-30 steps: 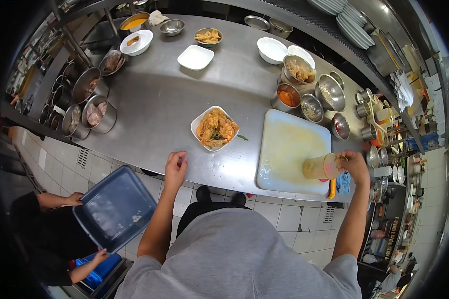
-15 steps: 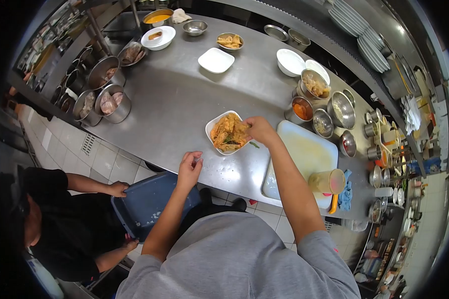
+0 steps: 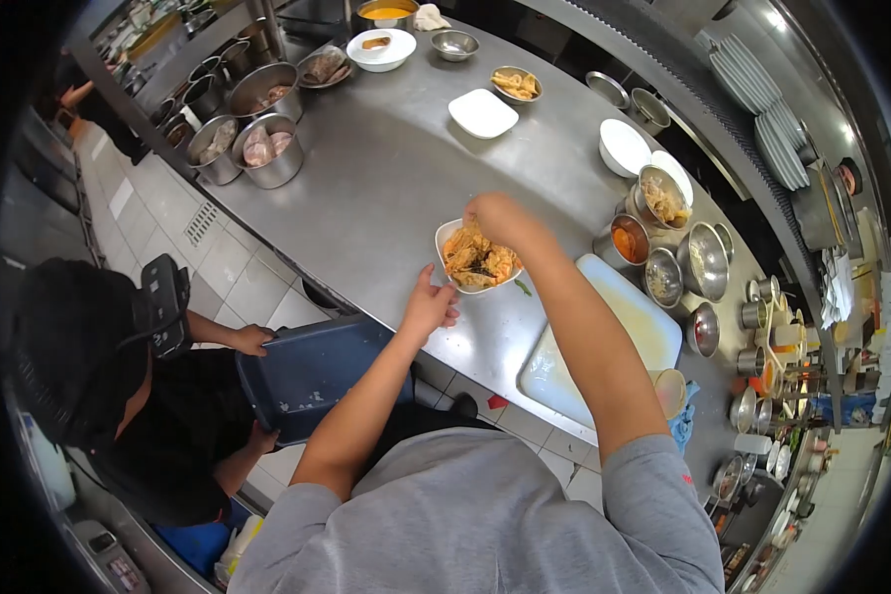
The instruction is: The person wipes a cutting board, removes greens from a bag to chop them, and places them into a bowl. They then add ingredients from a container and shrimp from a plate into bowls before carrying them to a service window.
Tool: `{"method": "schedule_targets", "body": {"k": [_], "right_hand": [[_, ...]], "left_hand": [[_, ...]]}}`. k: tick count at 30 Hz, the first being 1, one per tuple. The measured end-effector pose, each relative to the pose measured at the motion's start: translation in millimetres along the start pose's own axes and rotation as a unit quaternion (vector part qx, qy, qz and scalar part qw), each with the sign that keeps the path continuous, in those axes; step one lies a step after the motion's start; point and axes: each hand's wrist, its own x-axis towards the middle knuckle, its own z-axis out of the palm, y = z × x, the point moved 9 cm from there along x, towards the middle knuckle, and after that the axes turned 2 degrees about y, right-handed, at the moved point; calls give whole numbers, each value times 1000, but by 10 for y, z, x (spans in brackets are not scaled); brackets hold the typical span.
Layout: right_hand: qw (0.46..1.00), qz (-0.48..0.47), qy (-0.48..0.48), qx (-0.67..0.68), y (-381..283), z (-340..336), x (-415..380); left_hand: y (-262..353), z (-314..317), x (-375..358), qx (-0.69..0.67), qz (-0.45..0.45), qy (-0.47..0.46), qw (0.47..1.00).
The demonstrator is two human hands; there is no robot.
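A white squarish bowl (image 3: pixel 440 246) of fried, orange-brown food (image 3: pixel 481 259) with dark green bits stands near the front edge of the steel table. My right hand (image 3: pixel 497 218) reaches over its far rim, fingers bent down to the food; I cannot tell what they pinch. My left hand (image 3: pixel 431 302) is at the bowl's near left side, fingers apart and nothing in them, the fingertips close by the rim. A green scrap (image 3: pixel 523 287) lies on the steel to the bowl's right.
Right of the bowl lies a white cutting board (image 3: pixel 643 315), with metal bowls (image 3: pixel 704 259) of ingredients beyond. A white plate (image 3: pixel 483 114) sits farther back. Pots of meat (image 3: pixel 268 150) line the left end. A person in black (image 3: pixel 158 426) holds a dark bin (image 3: pixel 312 371) beside my left arm.
My right hand has shifted from the bowl's right side to its far rim. My left hand has come up close to the bowl. The view has turned and the person has leaned in.
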Motion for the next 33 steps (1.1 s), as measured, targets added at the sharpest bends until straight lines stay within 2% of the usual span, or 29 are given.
{"method": "schedule_targets", "body": {"k": [7,11,13,15,19,22,24,25,27,31,33], "right_hand": [[999,-18,-21,-15,-38,64,-27],[995,-97,9,-21,-74,16,-105],[992,-126,6,-21,-62,17,-161],[995,-74,2,61,88,-46,-215],[997,-70,-3,43,204,-219,-462],[996,-71,-43,33,153,-93,-688],[994,-60,-13,95,125,-177,-831],[994,-56,-8,96,112,-233,-886],[987,-58,90,120,95,-483,-1051],[981,-25,156,109,-61,-761,-1523],[993,17,71,96,-119,-613,-1727]], "left_hand": [[-69,391,160,-112,45,51,991],[-82,401,212,-112,43,85,989],[-21,381,82,-101,79,96,987],[-57,352,-85,-116,75,104,985],[-25,294,-364,-138,75,102,982],[-81,258,-477,-135,75,89,984],[-139,270,-551,-128,75,77,986],[-183,276,-592,-151,69,76,983],[-262,299,-673,-171,59,66,981],[-371,351,-879,-154,53,22,986],[-393,359,-976,-143,49,3,988]]}}
